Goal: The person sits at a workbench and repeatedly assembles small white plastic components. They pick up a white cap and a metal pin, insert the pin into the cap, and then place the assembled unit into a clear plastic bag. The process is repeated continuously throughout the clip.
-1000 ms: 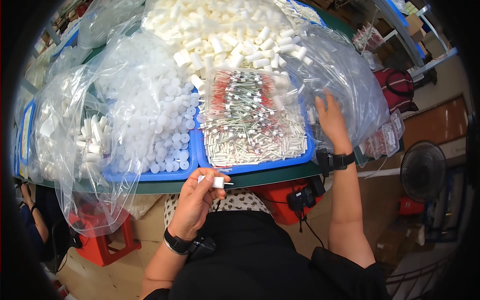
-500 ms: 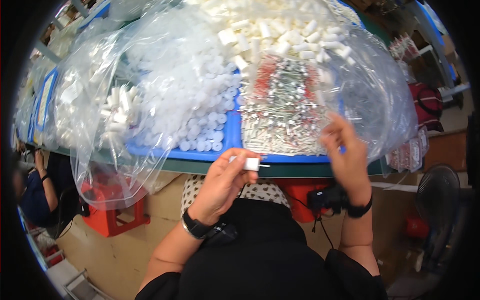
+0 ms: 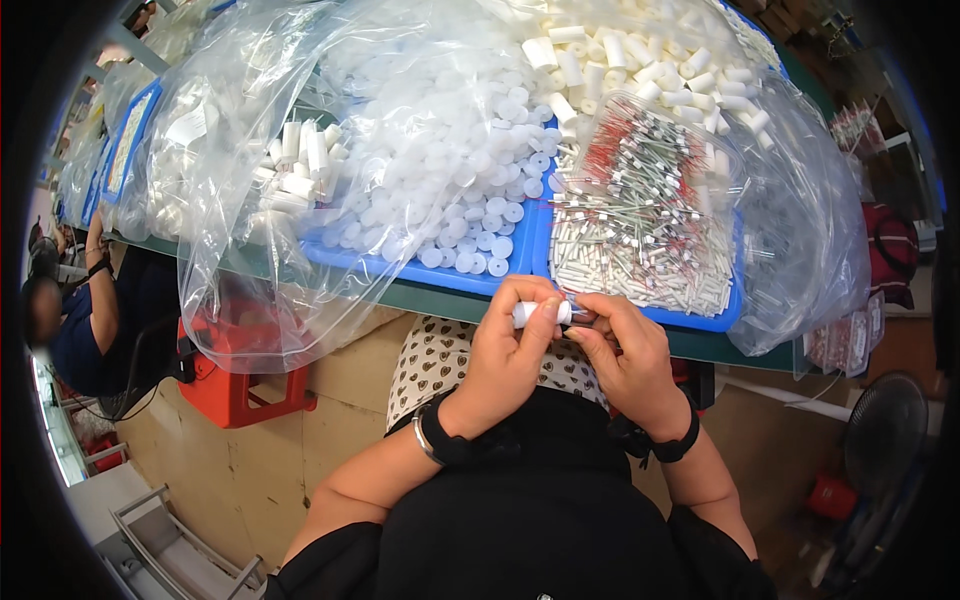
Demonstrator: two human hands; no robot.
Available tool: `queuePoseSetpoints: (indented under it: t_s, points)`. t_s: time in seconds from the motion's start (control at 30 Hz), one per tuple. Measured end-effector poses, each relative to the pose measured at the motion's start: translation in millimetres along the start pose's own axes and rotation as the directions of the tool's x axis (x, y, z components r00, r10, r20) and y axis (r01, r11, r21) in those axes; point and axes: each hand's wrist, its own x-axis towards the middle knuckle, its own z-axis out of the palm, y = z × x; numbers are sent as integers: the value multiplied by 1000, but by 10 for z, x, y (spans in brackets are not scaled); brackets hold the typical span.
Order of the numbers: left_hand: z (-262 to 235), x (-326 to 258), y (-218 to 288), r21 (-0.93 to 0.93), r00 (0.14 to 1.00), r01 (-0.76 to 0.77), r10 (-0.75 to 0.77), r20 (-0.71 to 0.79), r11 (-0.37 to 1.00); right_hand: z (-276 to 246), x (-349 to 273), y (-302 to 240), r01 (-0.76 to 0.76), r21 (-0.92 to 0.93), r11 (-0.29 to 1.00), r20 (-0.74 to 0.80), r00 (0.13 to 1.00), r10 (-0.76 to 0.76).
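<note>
A person sits at the green worktop [image 3: 430, 298] with both hands brought together just below its near edge. The left hand [image 3: 505, 355] is closed around a small white tube [image 3: 540, 313], pinching it between thumb and fingers so that one end points right. The right hand [image 3: 625, 355] meets it there, fingertips pinched at the tube's end; they seem to hold a thin wired part, but it is too small to make out clearly. Both wrists carry dark bands.

Directly above the hands lies a blue tray [image 3: 520, 262] split in two. Its left half holds a heap of white round caps [image 3: 470, 190]; its right half holds a dense pile of thin wired pieces [image 3: 640, 230] with white bodies and red ends. Farther back, a clear bag holds many more white tubes [image 3: 640, 55], and another clear bag [image 3: 240, 280] sags over the worktop's edge on the left above a red stool [image 3: 235, 385]. Another person's arm [image 3: 100, 290] shows at far left, and a fan [image 3: 880, 450] stands at lower right.

As to progress, one tube appears to be mid-assembly in the hands. No group of finished pieces can be told apart, and the heaps of loose parts remain large, so most of the work seems left.
</note>
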Motion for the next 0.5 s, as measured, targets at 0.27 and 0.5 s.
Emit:
queuePoseSetpoints:
  t_s: [0.27,0.5]
  points:
    - [-16,-3,-28,-16,930,-134,132,344,991,65,19,3,263,33,964,72,962,-264]
    - [-23,49,37,-292,942,190,-90,324,937,210,32,-54,192,-33,981,41,981,-191]
